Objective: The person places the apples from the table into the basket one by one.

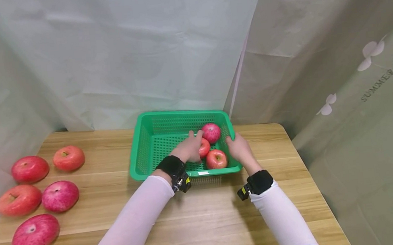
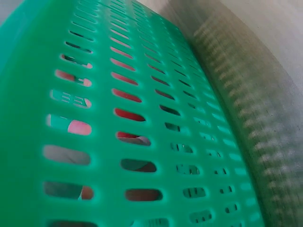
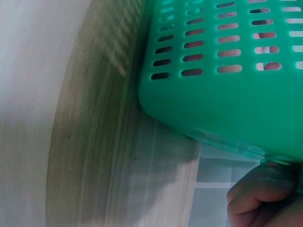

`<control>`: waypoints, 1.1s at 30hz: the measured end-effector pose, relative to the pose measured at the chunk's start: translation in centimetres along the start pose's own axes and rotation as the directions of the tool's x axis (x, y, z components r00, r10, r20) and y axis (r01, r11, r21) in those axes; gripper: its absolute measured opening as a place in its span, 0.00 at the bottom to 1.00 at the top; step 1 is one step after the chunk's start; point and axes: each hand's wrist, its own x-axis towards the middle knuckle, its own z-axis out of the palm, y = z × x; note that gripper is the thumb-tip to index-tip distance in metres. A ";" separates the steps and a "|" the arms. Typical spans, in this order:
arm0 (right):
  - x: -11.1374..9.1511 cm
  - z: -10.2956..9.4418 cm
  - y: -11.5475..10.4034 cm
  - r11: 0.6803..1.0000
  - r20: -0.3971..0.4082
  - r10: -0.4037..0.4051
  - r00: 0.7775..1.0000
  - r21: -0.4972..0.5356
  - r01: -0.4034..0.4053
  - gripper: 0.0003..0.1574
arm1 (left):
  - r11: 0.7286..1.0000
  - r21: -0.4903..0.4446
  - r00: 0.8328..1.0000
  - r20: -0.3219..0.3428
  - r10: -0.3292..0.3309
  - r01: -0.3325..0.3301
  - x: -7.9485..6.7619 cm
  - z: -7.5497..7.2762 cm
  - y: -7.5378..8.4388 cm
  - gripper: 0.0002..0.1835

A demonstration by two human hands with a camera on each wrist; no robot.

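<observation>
A green plastic basket with slotted walls stands on the table. My left hand reaches inside it and holds a red apple, with its fingers curled over the fruit. Next to that one lie a darker pink-red apple and a lighter red apple. On the basket's right side, my right hand grips the rim; in the right wrist view its curled fingers show at the rim. The basket's slotted wall fills most of the left wrist view and largely hides the left hand.
Several apples sit at the table's left side, among them a pink-red apple in front and a lighter apple farther back. The wooden table meets a pale cloth curtain behind the basket. Another curtain hangs on the right.
</observation>
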 end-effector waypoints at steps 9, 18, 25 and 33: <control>-0.2 0.2 -0.1 1.000 0.006 0.002 1.000 0.003 -0.002 0.29 | 0.999 0.031 1.000 -0.003 0.018 -0.018 -0.6 -0.3 -0.3 0.65; -0.1 0.0 0.5 1.000 0.010 0.001 1.000 0.007 -0.001 0.31 | 0.998 0.033 0.998 -0.008 0.055 -0.055 -2.1 -1.5 0.0 0.64; 0.1 -0.2 0.8 1.000 0.015 -0.007 1.000 -0.018 0.008 0.32 | 0.994 0.036 0.992 -0.072 0.105 -0.102 -3.2 -3.2 0.0 0.63; 0.2 -0.4 0.6 1.000 0.014 -0.014 1.000 -0.019 0.014 0.32 | 0.989 0.030 0.984 -0.103 0.146 -0.144 -3.4 -3.9 -0.5 0.62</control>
